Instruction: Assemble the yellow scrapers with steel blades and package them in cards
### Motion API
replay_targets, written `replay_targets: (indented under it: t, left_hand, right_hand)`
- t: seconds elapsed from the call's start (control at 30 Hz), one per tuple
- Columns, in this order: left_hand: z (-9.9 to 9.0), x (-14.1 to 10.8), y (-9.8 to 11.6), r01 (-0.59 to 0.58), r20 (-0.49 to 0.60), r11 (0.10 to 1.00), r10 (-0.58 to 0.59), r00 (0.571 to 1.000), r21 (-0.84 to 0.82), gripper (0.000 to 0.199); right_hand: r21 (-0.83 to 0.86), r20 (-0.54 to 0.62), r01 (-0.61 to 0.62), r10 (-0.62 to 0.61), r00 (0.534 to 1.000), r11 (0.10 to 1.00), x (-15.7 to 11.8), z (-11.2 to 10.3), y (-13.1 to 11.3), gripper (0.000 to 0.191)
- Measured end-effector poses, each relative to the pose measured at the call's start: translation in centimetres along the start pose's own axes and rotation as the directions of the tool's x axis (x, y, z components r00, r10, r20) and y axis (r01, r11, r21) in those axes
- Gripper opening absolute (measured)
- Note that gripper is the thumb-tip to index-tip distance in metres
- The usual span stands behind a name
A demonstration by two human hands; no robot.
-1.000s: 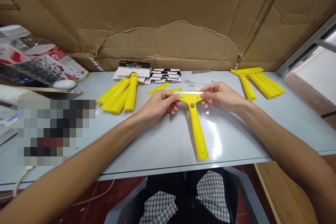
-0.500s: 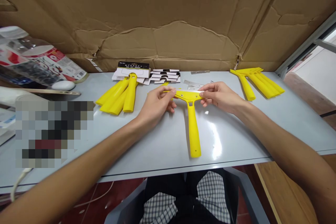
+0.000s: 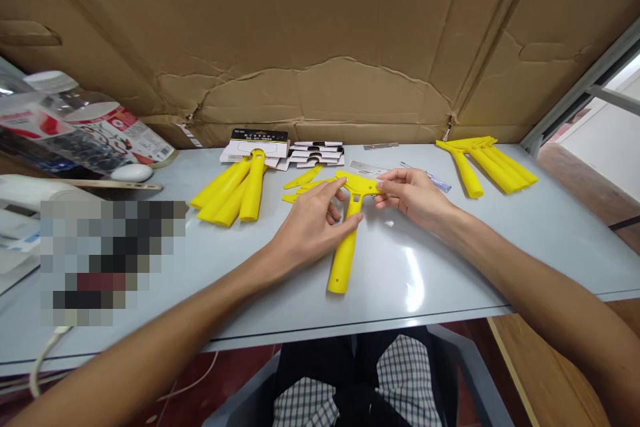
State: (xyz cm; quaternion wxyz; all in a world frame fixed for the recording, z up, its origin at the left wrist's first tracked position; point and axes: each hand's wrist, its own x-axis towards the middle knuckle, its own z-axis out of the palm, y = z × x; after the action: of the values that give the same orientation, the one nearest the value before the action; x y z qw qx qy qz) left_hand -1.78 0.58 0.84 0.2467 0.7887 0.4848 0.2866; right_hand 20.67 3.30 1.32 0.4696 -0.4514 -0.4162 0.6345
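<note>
Creased brown cardboard (image 3: 320,33) along the far side of a pale grey table (image 3: 415,280), its lower edge meeting the tabletop. Near the middle of the table, a yellow plastic scraper (image 3: 345,247) lying flat, T-shaped, with its crossbar toward the far side and its handle slanting toward the near edge and slightly left. Over it, the left hand (image 3: 313,230), spread open, fingers splayed around the crossbar's left part and thumb across the top of the handle, with no firm grip showing. On the crossbar's right end, the right hand (image 3: 413,197), curled closed in a pinch between thumb and fingers.

Just beyond the crossbar, loose yellow strips (image 3: 303,179) and steel blades (image 3: 367,167). Beside the right hand, a clear blue-tinted stick (image 3: 425,177). Farther left, a bunch of yellow handles (image 3: 230,193), with a stack of white-and-black cards (image 3: 315,155) toward the far edge. Toward the right end of the table, a second yellow bunch (image 3: 487,163). Between the handle's tip and the near edge, a stretch of glossy grey tabletop, and more of it running right toward the table's right edge. Off to the left, a crinkled plastic bag (image 3: 85,127) and a white computer mouse (image 3: 133,172).
</note>
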Motion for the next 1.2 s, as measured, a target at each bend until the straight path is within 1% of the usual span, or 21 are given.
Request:
replay_targets:
  t: [0.13, 0.23, 0.37, 0.5, 0.57, 0.63, 0.7, 0.77, 0.83, 0.9, 0.93, 0.97, 1.03, 1.1, 1.13, 1.2]
  left_hand:
    - [-0.3, 0.0, 0.3, 0.009, 0.052, 0.995, -0.015, 0.999, 0.102, 0.04]
    - [-0.2, -0.2, 0.6, 0.024, 0.053, 0.988, -0.032, 0.998, 0.15, 0.039]
    - [0.0, -0.3, 0.5, 0.057, 0.074, 0.989, -0.067, 0.995, 0.134, 0.041]
    - [-0.2, -0.1, 0.5, 0.062, 0.104, 0.989, -0.076, 0.992, 0.131, 0.032]
    - [-0.3, 0.0, 0.6, 0.09, 0.117, 0.988, -0.106, 0.988, 0.129, 0.036]
    - [-0.3, 0.0, 0.7, 0.136, 0.119, 0.984, -0.149, 0.982, 0.115, 0.048]
    - [-0.3, 0.0, 0.7, 0.179, 0.11, 0.982, -0.186, 0.976, 0.068, 0.062]
    - [-0.2, 0.0, 0.6, 0.208, 0.099, 0.978, -0.206, 0.973, -0.012, 0.07]
    - [-0.2, 0.1, 0.6, 0.236, 0.098, 0.965, -0.226, 0.969, -0.116, 0.073]
    - [-0.4, 0.2, 0.7, 0.282, 0.123, 0.926, -0.258, 0.958, -0.25, 0.073]
    - [-0.6, 0.3, 0.8, 0.307, 0.154, 0.895, -0.271, 0.95, -0.322, 0.07]
    - [-0.9, 0.4, 0.9, 0.33, 0.189, 0.859, -0.276, 0.942, -0.391, 0.063]
    - [-1.2, 0.5, 1.0, 0.353, 0.247, 0.792, -0.26, 0.933, -0.498, 0.039]
    - [-1.4, 0.7, 0.7, 0.342, 0.262, 0.749, -0.229, 0.937, -0.567, 0.015]
    - [-1.4, 0.7, 0.5, 0.337, 0.261, 0.728, -0.22, 0.94, -0.597, 0.01]
    - [-1.2, 0.9, -0.1, 0.348, 0.273, 0.663, -0.219, 0.937, -0.663, 0.012]
  right_hand:
    - [-0.013, 0.055, -0.02, 0.021, 0.998, 1.0, -0.2, 0.1, 0.6, 0.013]
    - [-0.013, 0.072, -0.018, 0.019, 0.997, 1.0, -0.3, 0.2, 0.8, 0.012]
    - [-0.004, 0.085, 0.006, -0.006, 0.996, 1.0, -0.6, 0.3, 0.8, 0.016]
    - [0.004, 0.103, 0.009, -0.009, 0.995, 1.0, -0.8, 0.4, 0.8, 0.019]
    - [0.013, 0.106, 0.007, -0.009, 0.994, 1.0, -1.0, 0.6, 0.8, 0.021]
    - [0.017, 0.107, 0.006, -0.008, 0.994, 1.0, -1.1, 0.7, 0.7, 0.024]
    - [0.017, 0.108, 0.002, -0.003, 0.994, 1.0, -1.2, 0.8, 0.6, 0.026]
    - [0.027, 0.115, -0.001, -0.002, 0.993, 1.0, -1.3, 0.8, 0.5, 0.029]
    - [0.046, 0.135, -0.007, 0.0, 0.991, 0.999, -1.4, 0.9, 0.4, 0.032]
    - [0.061, 0.145, -0.006, -0.003, 0.989, 0.998, -1.5, 0.9, 0.1, 0.035]
    - [0.064, 0.138, 0.0, -0.009, 0.99, 0.998, -1.4, 0.8, 0.0, 0.036]
    - [0.067, 0.123, 0.013, -0.022, 0.992, 0.998, -1.3, 0.7, -0.2, 0.038]
    - [0.078, 0.072, 0.061, -0.066, 0.995, 0.995, -1.1, 0.4, -0.6, 0.038]
    - [0.08, 0.031, 0.107, -0.11, 0.993, 0.991, -0.8, -0.1, -0.9, 0.035]
    - [0.074, 0.022, 0.123, -0.125, 0.992, 0.99, -0.6, -0.3, -1.1, 0.032]
    - [0.045, 0.016, 0.138, -0.139, 0.99, 0.989, -0.4, -0.6, -1.3, 0.025]
